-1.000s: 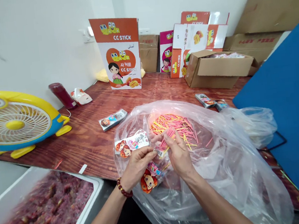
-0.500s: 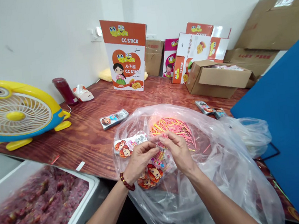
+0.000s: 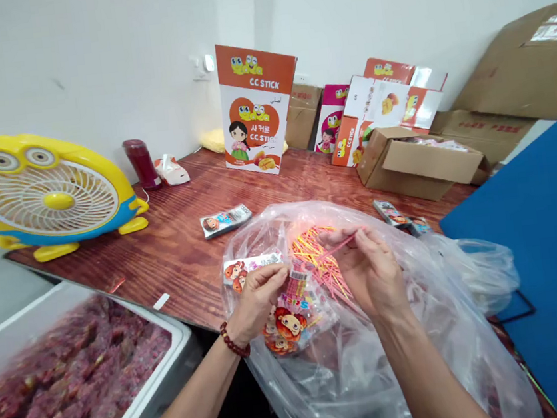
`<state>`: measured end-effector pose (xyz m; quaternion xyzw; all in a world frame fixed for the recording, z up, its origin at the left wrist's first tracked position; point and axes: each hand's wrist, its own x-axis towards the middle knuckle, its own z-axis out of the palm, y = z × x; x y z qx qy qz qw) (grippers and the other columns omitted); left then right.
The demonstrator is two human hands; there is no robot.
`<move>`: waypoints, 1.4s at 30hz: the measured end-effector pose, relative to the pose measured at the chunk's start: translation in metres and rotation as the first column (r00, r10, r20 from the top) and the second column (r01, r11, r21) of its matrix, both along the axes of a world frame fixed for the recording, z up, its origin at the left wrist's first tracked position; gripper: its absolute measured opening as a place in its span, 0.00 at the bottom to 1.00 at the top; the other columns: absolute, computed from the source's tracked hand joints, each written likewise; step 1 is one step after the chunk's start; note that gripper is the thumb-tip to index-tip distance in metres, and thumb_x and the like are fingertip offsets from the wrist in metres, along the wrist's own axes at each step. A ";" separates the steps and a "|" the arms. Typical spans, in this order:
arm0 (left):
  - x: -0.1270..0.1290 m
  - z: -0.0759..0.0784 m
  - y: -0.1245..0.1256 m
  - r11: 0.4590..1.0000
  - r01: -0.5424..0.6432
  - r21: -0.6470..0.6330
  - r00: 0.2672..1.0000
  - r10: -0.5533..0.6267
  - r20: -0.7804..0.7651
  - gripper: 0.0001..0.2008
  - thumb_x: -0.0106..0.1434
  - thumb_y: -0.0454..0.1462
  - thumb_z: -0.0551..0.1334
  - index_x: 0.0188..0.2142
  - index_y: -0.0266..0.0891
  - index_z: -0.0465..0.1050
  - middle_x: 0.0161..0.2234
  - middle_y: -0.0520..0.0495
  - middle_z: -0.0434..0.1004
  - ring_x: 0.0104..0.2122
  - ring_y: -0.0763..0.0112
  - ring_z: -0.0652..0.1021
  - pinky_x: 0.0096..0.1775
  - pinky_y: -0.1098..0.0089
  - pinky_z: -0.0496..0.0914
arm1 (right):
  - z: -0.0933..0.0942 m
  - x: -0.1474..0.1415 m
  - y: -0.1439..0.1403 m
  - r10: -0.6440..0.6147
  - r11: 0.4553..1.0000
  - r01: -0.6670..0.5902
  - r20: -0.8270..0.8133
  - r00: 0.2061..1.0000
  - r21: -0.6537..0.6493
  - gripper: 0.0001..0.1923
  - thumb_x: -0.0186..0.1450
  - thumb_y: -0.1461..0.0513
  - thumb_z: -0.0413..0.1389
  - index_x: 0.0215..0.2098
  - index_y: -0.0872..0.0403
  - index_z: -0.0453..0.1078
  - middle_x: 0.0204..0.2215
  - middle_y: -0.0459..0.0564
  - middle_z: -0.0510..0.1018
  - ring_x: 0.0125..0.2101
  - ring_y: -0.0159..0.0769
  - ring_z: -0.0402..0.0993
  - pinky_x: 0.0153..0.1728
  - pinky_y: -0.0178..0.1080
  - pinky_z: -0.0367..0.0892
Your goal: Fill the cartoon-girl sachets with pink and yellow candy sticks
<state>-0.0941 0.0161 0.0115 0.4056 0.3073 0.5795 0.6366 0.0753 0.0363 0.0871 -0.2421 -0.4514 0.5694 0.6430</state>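
Observation:
My left hand [image 3: 257, 300], with a beaded bracelet at the wrist, pinches the top edge of a small clear packet [image 3: 298, 297] printed with red-haired cartoon faces. Pink sticks show through the packet's upper part. To the right, my right hand [image 3: 375, 270] has a thin pink stick [image 3: 339, 246] between thumb and fingertips, apart from the packet. Behind both hands lies a heap of pink and yellow sticks [image 3: 308, 251] on a large clear plastic bag [image 3: 402, 369]. A flat stack of printed packets [image 3: 259, 260] sits just beyond my left hand.
At left are a yellow fan [image 3: 58, 194] and a white tub [image 3: 174, 328] of wrapped reddish pieces. Farther back stand a CC Stick box [image 3: 258, 114] and an open carton [image 3: 419, 163]. A blue panel [image 3: 542, 226] borders the right side.
My right hand has moved away from the packet to the right and now holds a stick up. My left hand stays on the packet. The view has shifted slightly left.

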 end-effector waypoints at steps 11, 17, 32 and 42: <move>0.006 0.002 0.011 1.000 -0.022 0.002 0.999 0.022 0.043 0.08 0.58 0.40 0.69 0.32 0.37 0.81 0.28 0.50 0.76 0.30 0.75 0.71 0.35 0.72 0.64 | -0.031 0.017 -0.002 -0.074 0.991 0.107 0.330 0.941 -0.082 0.11 0.64 0.53 0.58 0.37 0.52 0.71 0.20 0.39 0.62 0.19 0.25 0.55 0.19 0.30 0.53; 0.013 0.003 0.010 0.999 -0.037 -0.034 0.999 0.037 -0.005 0.09 0.56 0.41 0.70 0.29 0.36 0.79 0.25 0.53 0.73 0.26 0.78 0.69 0.31 0.75 0.63 | -0.064 0.008 -0.004 -0.019 0.994 0.075 0.557 0.830 -0.079 0.17 0.58 0.53 0.62 0.23 0.54 0.62 0.19 0.38 0.56 0.21 0.25 0.49 0.22 0.32 0.49; 0.000 -0.007 0.000 0.977 0.066 -0.203 0.906 -0.144 -0.397 0.15 0.50 0.42 0.72 0.23 0.35 0.69 0.20 0.55 0.68 0.21 0.79 0.67 0.25 0.76 0.60 | -0.070 0.014 0.005 0.179 0.959 -0.047 0.467 0.866 -0.281 0.18 0.53 0.50 0.65 0.26 0.54 0.67 0.20 0.40 0.62 0.21 0.26 0.54 0.23 0.33 0.50; -0.007 -0.013 0.003 0.949 0.173 -0.265 0.849 -0.280 -0.449 0.16 0.50 0.44 0.71 0.24 0.35 0.70 0.21 0.53 0.70 0.21 0.77 0.69 0.25 0.75 0.62 | -0.075 0.026 0.007 0.260 0.954 -0.117 0.563 0.784 -0.277 0.24 0.56 0.48 0.62 0.18 0.54 0.58 0.16 0.37 0.54 0.19 0.24 0.46 0.22 0.34 0.43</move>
